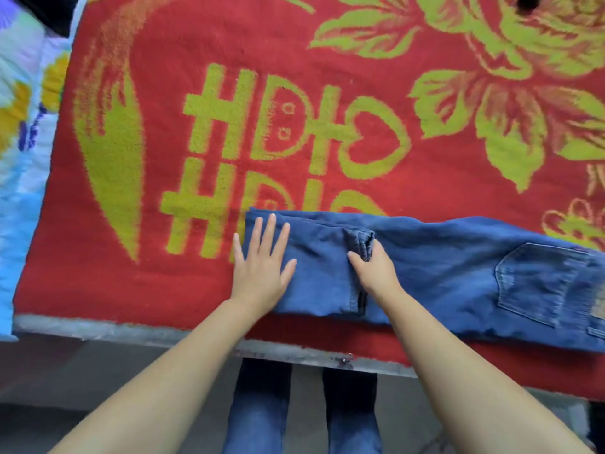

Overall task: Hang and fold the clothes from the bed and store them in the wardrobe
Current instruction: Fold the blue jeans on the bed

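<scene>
Two hands on one pair of jeans: left flat, right gripping the hem

Home bedroom: bed covered by fuzzy red blanket with yellow-green flower and letter pattern, pale blue floral quilt alongside, folded blue denim jeans on top.

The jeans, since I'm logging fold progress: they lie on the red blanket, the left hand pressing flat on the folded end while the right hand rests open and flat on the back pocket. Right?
Not quite. In the head view the right hand is not on the back pocket; it grips the leg hems at the middle of the jeans. The left hand does press flat on the folded end, on the red blanket.
</scene>
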The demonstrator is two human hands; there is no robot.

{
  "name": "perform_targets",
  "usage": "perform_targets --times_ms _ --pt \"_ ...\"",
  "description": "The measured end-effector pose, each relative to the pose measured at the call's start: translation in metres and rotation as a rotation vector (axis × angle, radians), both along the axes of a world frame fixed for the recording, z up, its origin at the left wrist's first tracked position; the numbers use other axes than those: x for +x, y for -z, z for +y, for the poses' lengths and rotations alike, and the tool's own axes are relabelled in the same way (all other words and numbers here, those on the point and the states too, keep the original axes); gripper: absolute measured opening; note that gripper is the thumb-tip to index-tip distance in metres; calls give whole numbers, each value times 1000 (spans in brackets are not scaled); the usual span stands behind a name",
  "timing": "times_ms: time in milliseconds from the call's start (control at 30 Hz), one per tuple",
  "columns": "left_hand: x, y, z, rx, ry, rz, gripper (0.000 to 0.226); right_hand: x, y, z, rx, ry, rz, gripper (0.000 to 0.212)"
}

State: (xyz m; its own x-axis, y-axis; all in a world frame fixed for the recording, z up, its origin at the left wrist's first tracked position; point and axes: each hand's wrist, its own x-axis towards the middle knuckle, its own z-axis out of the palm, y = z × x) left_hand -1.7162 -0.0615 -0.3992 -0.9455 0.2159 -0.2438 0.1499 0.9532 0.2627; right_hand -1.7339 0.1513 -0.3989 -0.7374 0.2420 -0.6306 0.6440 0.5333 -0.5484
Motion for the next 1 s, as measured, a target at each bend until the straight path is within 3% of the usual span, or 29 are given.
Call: perform_targets --times_ms 100,200,300,433,500,567,633,700,767,833,900,1000 --pt "5 42 -10 -66 18 -51 69 13 13 -6 103 114 149 53" --pt "8 63 -3 -135 -34 -61 63 33 23 -28 443 -227 394 62" --pt "13 78 2 -168 -32 -18 63 57 52 -35 506 -660 281 64" --pt "6 85 5 -149 -81 -38 69 58 87 -6 493 -807 155 62" --pt "6 74 6 -92 -224 -68 79 57 81 -4 497 -884 98 63" --pt "4 62 0 89 -516 -141 84 56 71 -4 495 -937 48 64" --pt "-4 47 -11 272 -795 -331 70 48 52 -4 437 -957 -3 65" --pt "-12 30 -19 354 -853 -442 50 38 26 -6 253 -871 -45 61" --pt "-18 4 -15 418 -792 -395 45 32 -2 -7 -22 -632 -3 60" --pt "-17 -29 5 552 -617 -354 47 30 -31 -8 -268 -391 54 60" --pt "-11 -62 38 689 -343 -464 60 24 -58 -1 -469 -222 65 53" --pt "-2 -84 91 658 -5 -643 81 14 -80 34 -411 -73 77 29"
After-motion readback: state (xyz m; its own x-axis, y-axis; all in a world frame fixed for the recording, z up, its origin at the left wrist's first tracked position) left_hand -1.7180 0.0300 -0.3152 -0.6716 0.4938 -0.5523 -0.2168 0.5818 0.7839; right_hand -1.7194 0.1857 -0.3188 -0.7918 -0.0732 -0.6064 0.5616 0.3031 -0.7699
